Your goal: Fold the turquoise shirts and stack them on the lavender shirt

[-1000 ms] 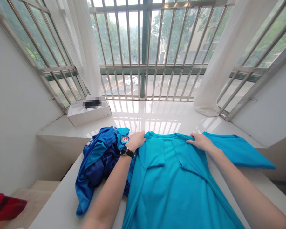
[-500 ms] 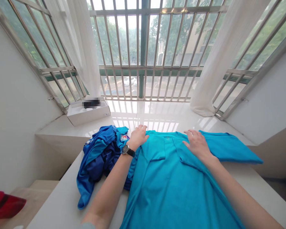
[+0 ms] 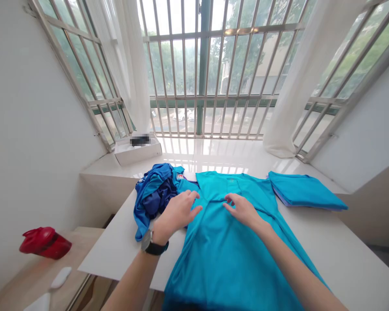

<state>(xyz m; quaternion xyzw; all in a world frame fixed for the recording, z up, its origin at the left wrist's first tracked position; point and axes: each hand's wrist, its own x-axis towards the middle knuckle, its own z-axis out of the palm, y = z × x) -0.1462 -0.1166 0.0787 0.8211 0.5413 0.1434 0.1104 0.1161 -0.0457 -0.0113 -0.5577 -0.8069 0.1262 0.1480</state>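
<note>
A turquoise shirt (image 3: 233, 250) is spread over the white table, its sleeves folded inward near the collar. Over its left edge hovers my left hand (image 3: 178, 210), fingers apart and holding nothing, a watch (image 3: 151, 242) on the wrist. My right hand (image 3: 241, 208) is above the shirt's upper middle, its fingers loosely curved and apart with nothing between them. Left of the shirt is a crumpled heap of blue clothes (image 3: 157, 192). To its right lies a neatly folded stack of turquoise clothing (image 3: 307, 190).
A white box (image 3: 138, 151) with a blurred dark item stands on the window sill (image 3: 210, 155), before barred windows and white curtains (image 3: 282, 125). At lower left, a red bag-like object (image 3: 45, 242) and a white oblong item (image 3: 61, 277) sit on a lower surface beyond the table edge (image 3: 116, 255).
Both hands have drawn back from the shirt's collar toward my body, and the right has moved inward. The view has shifted, showing more of the lower left.
</note>
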